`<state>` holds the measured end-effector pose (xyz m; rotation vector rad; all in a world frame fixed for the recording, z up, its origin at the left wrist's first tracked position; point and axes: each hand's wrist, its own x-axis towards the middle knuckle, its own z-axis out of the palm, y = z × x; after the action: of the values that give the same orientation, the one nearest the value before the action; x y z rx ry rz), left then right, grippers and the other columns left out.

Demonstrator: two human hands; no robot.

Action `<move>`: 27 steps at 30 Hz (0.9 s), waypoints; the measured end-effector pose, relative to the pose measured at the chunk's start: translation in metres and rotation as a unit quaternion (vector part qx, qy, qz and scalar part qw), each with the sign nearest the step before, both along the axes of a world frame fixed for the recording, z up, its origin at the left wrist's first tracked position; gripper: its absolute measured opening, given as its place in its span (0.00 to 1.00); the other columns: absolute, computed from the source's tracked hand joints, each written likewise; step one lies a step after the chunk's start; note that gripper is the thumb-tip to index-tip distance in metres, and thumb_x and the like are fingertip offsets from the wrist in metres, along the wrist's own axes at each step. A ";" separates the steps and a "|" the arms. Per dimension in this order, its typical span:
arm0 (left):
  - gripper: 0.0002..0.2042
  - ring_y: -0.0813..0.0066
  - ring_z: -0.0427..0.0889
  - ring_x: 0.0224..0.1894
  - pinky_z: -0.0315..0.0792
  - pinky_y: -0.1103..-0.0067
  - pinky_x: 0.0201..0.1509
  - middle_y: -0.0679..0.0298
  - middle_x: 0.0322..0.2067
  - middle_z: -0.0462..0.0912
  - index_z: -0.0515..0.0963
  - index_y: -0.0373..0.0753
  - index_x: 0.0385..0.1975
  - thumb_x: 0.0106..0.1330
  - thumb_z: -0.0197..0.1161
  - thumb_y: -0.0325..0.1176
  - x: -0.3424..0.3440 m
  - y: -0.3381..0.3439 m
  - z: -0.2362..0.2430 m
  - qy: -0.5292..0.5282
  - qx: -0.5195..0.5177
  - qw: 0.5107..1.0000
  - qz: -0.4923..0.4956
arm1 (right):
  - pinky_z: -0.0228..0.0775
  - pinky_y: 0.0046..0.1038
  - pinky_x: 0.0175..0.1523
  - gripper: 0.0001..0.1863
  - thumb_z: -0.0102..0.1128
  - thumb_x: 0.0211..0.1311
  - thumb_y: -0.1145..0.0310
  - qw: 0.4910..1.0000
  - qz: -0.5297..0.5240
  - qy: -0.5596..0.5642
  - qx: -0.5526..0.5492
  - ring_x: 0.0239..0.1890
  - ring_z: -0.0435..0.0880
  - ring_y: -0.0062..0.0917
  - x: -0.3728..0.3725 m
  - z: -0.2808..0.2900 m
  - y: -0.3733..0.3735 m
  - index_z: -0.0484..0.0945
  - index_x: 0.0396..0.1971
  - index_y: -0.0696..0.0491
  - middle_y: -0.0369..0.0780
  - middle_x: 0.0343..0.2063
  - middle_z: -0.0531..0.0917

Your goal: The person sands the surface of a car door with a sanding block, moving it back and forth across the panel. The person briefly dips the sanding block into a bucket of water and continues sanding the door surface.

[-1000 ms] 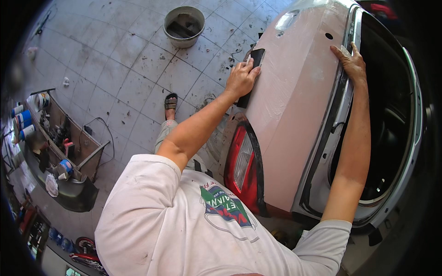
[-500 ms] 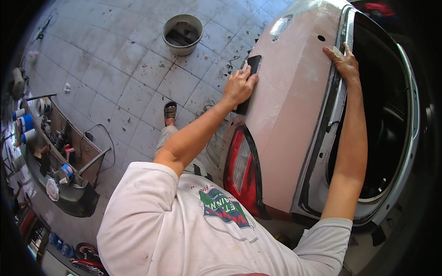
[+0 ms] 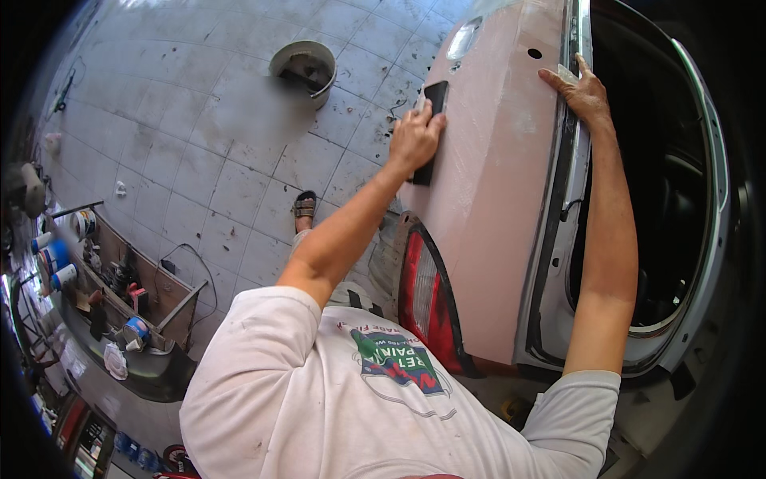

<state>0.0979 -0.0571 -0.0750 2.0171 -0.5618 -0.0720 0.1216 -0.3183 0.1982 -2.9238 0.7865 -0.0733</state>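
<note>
Clamping our left grip on the black block, we could gouge the pink panel by tilting; whether our right grip is closed, we cannot tell.

Black block farther from taillight

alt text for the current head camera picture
A person's left hand holds a flat black rectangular block against a pinkish car body panel, while the right hand rests at its edge beside a dark opening. A red-and-clear tail light adjoins the panel; a round grey bucket stands on pale tiles.
</note>
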 end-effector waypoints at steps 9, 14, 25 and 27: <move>0.30 0.42 0.73 0.61 0.66 0.60 0.67 0.40 0.60 0.75 0.73 0.35 0.67 0.73 0.57 0.51 -0.034 0.028 0.049 0.038 -0.126 0.991 -0.027 | 0.79 0.45 0.63 0.68 0.74 0.36 0.23 1.000 -0.026 -0.009 -0.003 0.54 0.88 0.41 -0.013 0.009 0.003 0.63 0.74 0.53 0.56 0.53 0.83; 0.29 0.48 0.76 0.60 0.67 0.60 0.66 0.43 0.57 0.81 0.72 0.29 0.66 0.77 0.54 0.48 0.067 -0.023 0.000 0.140 0.020 0.990 -0.018 | 0.80 0.47 0.61 0.66 0.76 0.37 0.25 0.999 -0.046 0.018 -0.012 0.56 0.86 0.45 0.005 0.016 0.024 0.63 0.75 0.47 0.55 0.53 0.82; 0.30 0.43 0.72 0.61 0.67 0.59 0.67 0.46 0.62 0.73 0.70 0.41 0.70 0.74 0.55 0.52 0.084 -0.036 0.022 0.071 -0.099 0.992 -0.019 | 0.78 0.49 0.62 0.68 0.75 0.34 0.23 0.998 -0.064 0.017 0.002 0.59 0.82 0.48 -0.004 0.019 0.024 0.62 0.76 0.44 0.56 0.56 0.79; 0.30 0.42 0.74 0.59 0.68 0.59 0.65 0.45 0.59 0.76 0.71 0.39 0.68 0.75 0.53 0.54 0.127 -0.056 0.013 0.121 -0.060 0.991 0.001 | 0.79 0.49 0.61 0.68 0.75 0.33 0.23 0.997 -0.070 0.029 0.005 0.59 0.82 0.47 0.006 0.020 0.029 0.61 0.76 0.43 0.55 0.56 0.79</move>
<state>0.2252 -0.1133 -0.0621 1.8593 -0.4007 -0.2731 0.1281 -0.2889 0.2185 -2.8686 0.9977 0.0027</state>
